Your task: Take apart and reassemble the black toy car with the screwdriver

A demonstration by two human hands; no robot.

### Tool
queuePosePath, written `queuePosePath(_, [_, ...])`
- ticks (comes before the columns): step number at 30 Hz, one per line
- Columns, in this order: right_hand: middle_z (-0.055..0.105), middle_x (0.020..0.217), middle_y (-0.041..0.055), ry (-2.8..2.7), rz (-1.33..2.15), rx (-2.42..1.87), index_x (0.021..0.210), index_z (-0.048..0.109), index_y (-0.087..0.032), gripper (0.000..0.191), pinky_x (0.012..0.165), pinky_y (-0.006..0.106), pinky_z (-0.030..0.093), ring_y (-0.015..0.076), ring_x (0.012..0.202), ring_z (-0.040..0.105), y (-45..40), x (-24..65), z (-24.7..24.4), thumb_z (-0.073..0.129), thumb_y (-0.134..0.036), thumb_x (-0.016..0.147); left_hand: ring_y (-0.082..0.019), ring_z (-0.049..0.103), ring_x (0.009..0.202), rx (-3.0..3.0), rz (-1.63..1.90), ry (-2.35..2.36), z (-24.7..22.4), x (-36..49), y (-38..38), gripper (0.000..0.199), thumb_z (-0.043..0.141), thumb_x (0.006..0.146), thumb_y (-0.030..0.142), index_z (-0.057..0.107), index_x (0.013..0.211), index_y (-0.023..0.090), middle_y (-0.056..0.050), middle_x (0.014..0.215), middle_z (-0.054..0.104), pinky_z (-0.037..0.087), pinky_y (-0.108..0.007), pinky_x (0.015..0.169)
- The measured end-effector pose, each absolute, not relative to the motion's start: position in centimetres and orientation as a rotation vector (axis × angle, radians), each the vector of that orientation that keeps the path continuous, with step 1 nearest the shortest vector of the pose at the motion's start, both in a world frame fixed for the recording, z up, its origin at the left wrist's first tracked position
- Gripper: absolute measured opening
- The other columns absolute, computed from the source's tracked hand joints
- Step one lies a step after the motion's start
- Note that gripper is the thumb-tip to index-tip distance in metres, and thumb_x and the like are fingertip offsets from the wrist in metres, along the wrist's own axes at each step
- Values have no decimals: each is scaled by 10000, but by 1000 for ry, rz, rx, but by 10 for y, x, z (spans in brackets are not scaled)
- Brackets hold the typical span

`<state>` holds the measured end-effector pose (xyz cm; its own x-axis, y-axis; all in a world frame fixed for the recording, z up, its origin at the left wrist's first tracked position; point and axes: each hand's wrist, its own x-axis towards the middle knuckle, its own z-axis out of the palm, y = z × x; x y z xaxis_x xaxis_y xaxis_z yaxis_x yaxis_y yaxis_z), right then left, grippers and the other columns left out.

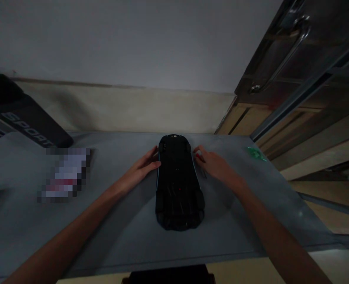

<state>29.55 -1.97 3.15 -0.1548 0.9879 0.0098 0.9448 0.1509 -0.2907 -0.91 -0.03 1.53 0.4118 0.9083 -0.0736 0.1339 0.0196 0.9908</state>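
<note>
A black toy car (177, 177) lies upside down on the grey table, its underside and wheels facing up and a blue line showing along its left edge. My left hand (142, 163) rests against the car's left side, fingers stretched out and the thumb tip on the edge. On the other side, my right hand (211, 161) is closed near the front right wheel. Between its fingers is a small screwdriver (204, 172), with a bit of red at the fingertips and a thin dark shaft pointing down towards the table. Dim light hides finer detail.
A blurred-out flat item (66, 173) lies left on the table (118, 236), near a dark object marked SPORT (29, 118). Green crinkled plastic (255, 154) is near the right edge. A wall stands behind; a metal handle (283, 59) and shelving are at right.
</note>
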Motion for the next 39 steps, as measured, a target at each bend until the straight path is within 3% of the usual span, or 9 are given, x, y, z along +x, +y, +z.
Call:
queuePosePath(5, [876, 1069, 93, -2183, 384, -1955, 1388, 679, -232, 247, 801, 342, 494, 261, 950, 817, -9, 303, 27, 538, -292, 1195, -374, 521, 1690, 1494, 851, 1091, 18, -18, 6, 813, 718, 1001, 508, 501, 1755, 292, -126, 1899, 440, 410, -540, 1392])
queuePosePath(9, [867, 976, 71, -2223, 372, -1882, 1371, 688, -227, 263, 801, 347, 511, 264, 892, 806, -1, 310, 23, 518, -303, 1186, -373, 654, 1549, 1649, 877, 1159, 9, -25, 15, 632, 684, 1007, 489, 609, 1569, 209, -190, 1663, 675, 483, -592, 1327])
queuePosePath(14, [851, 909, 28, -2265, 335, -1822, 1312, 690, -271, 222, 775, 347, 512, 259, 820, 792, 3, 316, 21, 541, -362, 1175, -404, 766, 1344, 1868, 801, 1126, -1, -24, 19, 416, 700, 967, 435, 680, 1325, 224, -171, 1444, 784, 574, -640, 1217])
queuePosePath(20, [881, 1000, 75, -2239, 261, -1847, 1282, 719, -256, 206, 854, 372, 530, 299, 963, 824, 5, 313, 21, 554, -275, 1161, -385, 785, 1274, 1969, 828, 1115, -6, -22, 23, 320, 694, 952, 430, 693, 1215, 247, -147, 1402, 805, 602, -613, 1173])
queuePosePath(29, [888, 987, 52, -2199, 280, -1863, 1302, 726, -259, 225, 864, 335, 532, 265, 937, 823, 6, 313, 18, 560, -264, 1151, -327, 768, 1193, 2176, 824, 1076, -7, -23, 30, 164, 635, 935, 300, 718, 1058, 229, -128, 1287, 800, 601, -552, 1150])
queuePosePath(39, [904, 1072, 71, -2196, 268, -1846, 1285, 751, -263, 231, 901, 344, 548, 291, 1029, 848, 9, 316, 15, 561, -290, 1157, -313, 763, 1153, 2241, 825, 1057, -11, -24, 35, 155, 624, 970, 296, 738, 1047, 226, -115, 1216, 798, 605, -532, 1123])
